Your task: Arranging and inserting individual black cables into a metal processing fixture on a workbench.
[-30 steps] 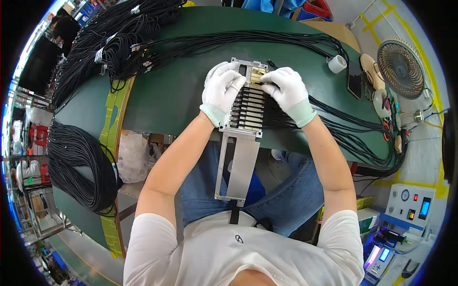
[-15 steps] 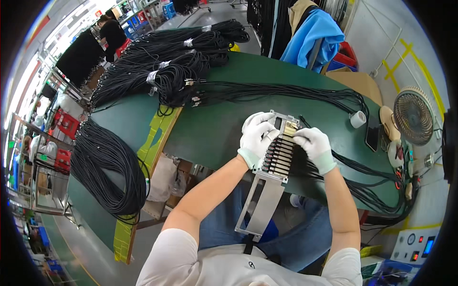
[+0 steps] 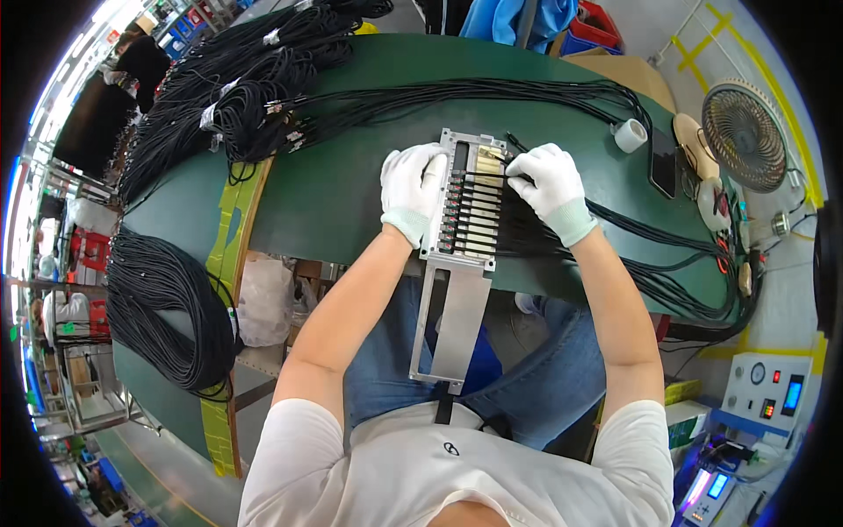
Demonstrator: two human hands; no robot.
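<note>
A long metal jig (image 3: 464, 255) lies on the near edge of the green table (image 3: 342, 189), its near end hanging over the person's lap. The gloved left hand (image 3: 411, 189) rests flat on the jig's left side, fingers together. The gloved right hand (image 3: 546, 180) sits at the far right corner, fingertips pinching a black cable (image 3: 492, 177) laid across the slots. More cables (image 3: 650, 255) trail off right; a tape roll (image 3: 630, 134) and fan (image 3: 745, 136) stand farther right.

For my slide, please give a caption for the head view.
Gloved left hand steadies a metal jig while right hand seats black cables.
</note>
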